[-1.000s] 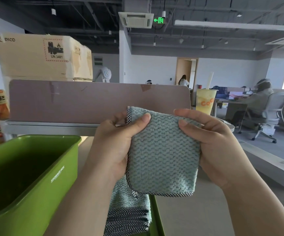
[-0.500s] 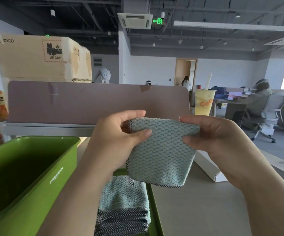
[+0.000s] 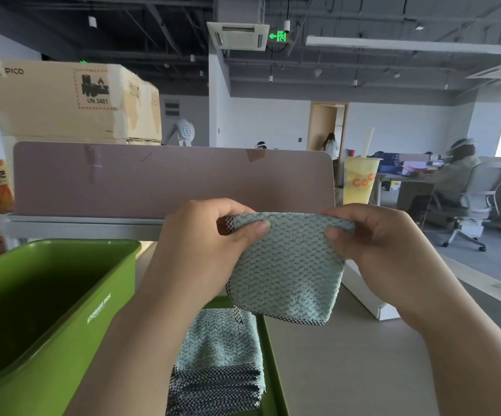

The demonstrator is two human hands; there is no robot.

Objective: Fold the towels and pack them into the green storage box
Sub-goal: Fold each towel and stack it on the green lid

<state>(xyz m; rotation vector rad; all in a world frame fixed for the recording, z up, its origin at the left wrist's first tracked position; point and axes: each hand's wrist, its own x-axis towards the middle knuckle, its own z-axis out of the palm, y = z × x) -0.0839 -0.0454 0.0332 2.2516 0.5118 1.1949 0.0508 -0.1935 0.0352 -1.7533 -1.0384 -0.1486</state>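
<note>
Pinching folded towel top corners, my left hand and right hand; green storage box at 8 o'clock.

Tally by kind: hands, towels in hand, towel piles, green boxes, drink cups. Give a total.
Hands: 2 (left hand, right hand)
Held towel: 1
Towel pile: 1, layers uncountable
Green storage box: 1
Drink cup: 1
Total: 6

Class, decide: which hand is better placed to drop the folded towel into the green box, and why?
Probably the left hand: it pinches the towel and is nearer the green storage box; the right hand would cross over.
</note>
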